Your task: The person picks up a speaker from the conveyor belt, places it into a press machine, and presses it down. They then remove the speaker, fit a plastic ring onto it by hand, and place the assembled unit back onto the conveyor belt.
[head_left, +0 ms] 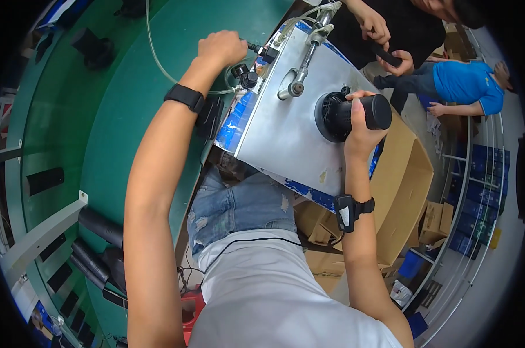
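Note:
My right hand [362, 129] is wrapped round a black cylindrical part [374, 112] with a wide round flange, held over the metal plate. The flange faces the plate; I cannot tell whether it touches. My left hand [223, 47] is closed at the end of a short black lever [256, 49] on the far left edge of the fixture; its fingertips are hidden. Between my hands, a pneumatic cylinder with a metal rod [306, 58] stands over the silver metal plate [280, 136]. Clear air hoses and a black regulator [248, 77] sit beside its left edge.
A green belt [117, 116] runs along my left, with black cylindrical parts [94, 49] and black tubes [100, 226] on it. An open cardboard box [410, 185] stands right of the fixture. Across from me, a person's hands [393, 61] hold a black part; another person in blue [468, 87] is farther right.

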Demonstrator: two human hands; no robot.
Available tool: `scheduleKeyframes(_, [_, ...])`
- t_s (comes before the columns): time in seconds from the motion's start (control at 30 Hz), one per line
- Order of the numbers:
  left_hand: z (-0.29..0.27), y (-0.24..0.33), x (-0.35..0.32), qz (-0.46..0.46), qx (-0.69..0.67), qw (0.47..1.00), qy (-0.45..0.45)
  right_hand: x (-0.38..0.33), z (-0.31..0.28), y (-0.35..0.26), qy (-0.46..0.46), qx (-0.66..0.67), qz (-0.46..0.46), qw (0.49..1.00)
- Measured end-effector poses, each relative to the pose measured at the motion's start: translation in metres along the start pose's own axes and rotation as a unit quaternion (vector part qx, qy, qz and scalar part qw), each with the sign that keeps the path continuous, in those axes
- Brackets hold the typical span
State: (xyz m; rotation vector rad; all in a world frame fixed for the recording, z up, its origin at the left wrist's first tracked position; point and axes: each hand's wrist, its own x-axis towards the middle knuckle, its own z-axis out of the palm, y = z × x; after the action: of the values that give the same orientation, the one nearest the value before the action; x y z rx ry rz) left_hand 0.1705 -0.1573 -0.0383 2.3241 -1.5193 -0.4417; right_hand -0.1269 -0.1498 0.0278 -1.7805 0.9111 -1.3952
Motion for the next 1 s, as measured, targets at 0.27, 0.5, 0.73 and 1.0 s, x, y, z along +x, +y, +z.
scheduleKeyframes(0.27, [-0.006,-0.014,-0.022,0.012,-0.047,0.999,-0.023,-0.001,0.000,0.000,0.000,0.030,-0.003,1.000])
scheduleKeyframes(0.5, [-0.051,0.005,-0.070,0.057,-0.233,0.941,0.237,0.090,-0.045,-0.089,0.066,0.137,-0.089,0.984])
scheduleKeyframes(0.73, [-0.141,0.058,-0.217,0.325,-0.403,0.843,0.145,0.049,0.047,-0.188,-0.143,0.246,-0.066,0.956])
scheduleKeyframes(1.0, [-0.103,0.048,-0.263,0.300,-0.639,0.690,0.161,0.001,0.078,-0.227,-0.233,0.286,-0.056,0.928])
